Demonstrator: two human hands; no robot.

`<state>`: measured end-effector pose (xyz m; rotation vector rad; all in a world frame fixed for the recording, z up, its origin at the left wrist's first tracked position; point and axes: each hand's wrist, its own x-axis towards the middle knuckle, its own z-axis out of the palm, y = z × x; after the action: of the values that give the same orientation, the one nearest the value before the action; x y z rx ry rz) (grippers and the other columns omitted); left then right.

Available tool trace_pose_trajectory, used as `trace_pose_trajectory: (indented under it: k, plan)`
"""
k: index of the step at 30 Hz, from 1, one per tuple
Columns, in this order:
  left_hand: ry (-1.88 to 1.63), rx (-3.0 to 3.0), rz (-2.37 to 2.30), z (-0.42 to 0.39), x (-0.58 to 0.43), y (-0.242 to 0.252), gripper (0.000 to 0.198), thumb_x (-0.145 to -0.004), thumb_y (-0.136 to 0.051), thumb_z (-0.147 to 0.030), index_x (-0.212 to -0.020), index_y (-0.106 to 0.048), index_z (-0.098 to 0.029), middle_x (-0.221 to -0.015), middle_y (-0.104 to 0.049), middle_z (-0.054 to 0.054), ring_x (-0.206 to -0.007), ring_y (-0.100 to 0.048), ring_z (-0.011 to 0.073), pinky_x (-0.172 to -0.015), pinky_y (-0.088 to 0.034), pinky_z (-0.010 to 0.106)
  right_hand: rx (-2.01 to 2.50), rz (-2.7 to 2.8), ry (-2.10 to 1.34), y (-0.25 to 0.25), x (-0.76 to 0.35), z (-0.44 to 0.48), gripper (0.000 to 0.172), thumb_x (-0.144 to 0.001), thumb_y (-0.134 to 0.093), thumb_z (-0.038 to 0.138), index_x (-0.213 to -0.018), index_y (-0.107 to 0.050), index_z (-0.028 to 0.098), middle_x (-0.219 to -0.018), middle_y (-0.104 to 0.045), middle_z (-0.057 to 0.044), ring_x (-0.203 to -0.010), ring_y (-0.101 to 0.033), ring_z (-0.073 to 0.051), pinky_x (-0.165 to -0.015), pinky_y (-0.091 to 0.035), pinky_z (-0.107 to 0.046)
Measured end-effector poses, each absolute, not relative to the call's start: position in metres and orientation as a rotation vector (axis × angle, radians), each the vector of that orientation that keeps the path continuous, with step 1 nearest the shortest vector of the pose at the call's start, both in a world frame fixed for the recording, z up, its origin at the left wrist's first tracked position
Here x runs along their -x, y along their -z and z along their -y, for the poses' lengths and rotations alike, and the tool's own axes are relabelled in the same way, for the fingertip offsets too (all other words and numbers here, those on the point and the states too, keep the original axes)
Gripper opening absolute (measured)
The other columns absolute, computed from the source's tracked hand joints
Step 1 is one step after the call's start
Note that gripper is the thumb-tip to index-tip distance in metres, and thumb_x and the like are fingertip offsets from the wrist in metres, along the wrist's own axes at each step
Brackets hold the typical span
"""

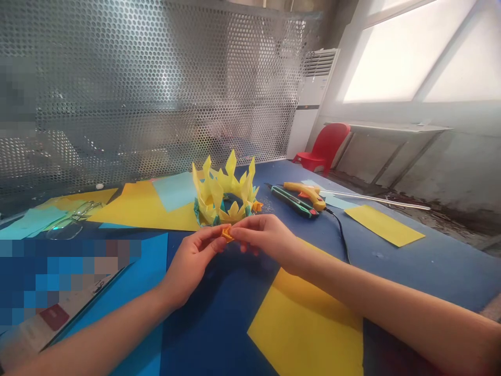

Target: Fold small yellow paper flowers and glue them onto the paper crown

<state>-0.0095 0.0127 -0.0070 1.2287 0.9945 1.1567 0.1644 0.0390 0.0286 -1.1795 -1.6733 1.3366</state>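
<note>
Between the fingertips of both hands is a small orange folded-paper piece (227,234), partly covered by the fingers. My left hand (198,256) pinches it from the left, thumb and forefinger closed. From the other side, my right hand (270,237) grips it in the same way. Just beyond the hands stands a yellow paper crown (213,193) with tall points and a teal band around its base. Another small orange paper shape (257,207) shows at the crown's right side.
A yellow glue gun (309,194) with a black cord and a green utility knife (293,201) lie to the right. Eyeglasses (66,230) rest on the left. Yellow sheets (313,324) and blue paper (146,308) lie on the table. Perforated metal mesh (176,78) stands behind.
</note>
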Motion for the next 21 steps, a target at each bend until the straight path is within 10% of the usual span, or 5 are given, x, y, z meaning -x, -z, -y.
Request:
trace_pose_trajectory:
  k: [21]
  plan:
    - [-1.094, -0.976, -0.873, -0.017, 0.011, 0.004, 0.031, -0.068, -0.081, -0.044, -0.066, -0.074, -0.014, -0.063, -0.062, 0.000, -0.060, -0.046, 0.0078, -0.058, -0.041, 0.016, 0.670, 2.134, -0.372, -0.011, -0.167, -0.033, 0.010, -0.084, -0.063, 0.022, -0.080, -0.071, 0.016, -0.069, -0.063, -0.001, -0.053, -0.052, -0.008, -0.050, -0.043, -0.020]
